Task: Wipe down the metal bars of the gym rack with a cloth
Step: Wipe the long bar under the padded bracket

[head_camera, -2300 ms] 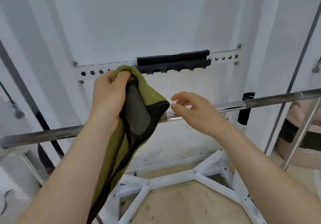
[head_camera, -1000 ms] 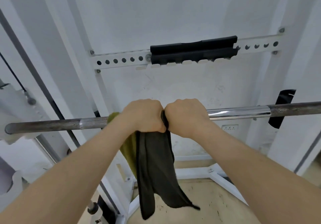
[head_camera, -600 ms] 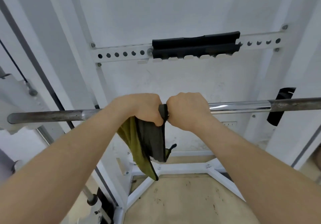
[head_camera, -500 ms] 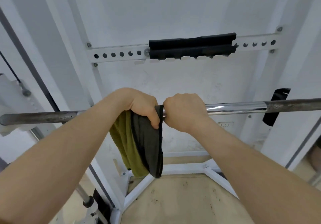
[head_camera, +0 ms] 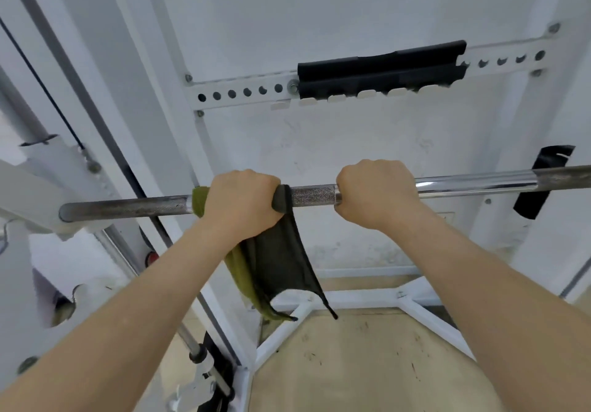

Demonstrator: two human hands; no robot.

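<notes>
Steel bar runs left to right, the left hand gripping the green-grey cloth wrapped round it, the right hand clenching bare knurling nearby, so wiping should slide along that axis.

Our left hand grips an olive-green and dark grey cloth wrapped round the long horizontal steel bar, and the cloth's loose end hangs below the bar. Our right hand grips the bare bar to the right of the cloth, with a short knurled stretch showing between the two. Above the bar, a black foam pad sits on a white perforated crossbeam. Below the bar, white floor struts edge a tan floor.
</notes>
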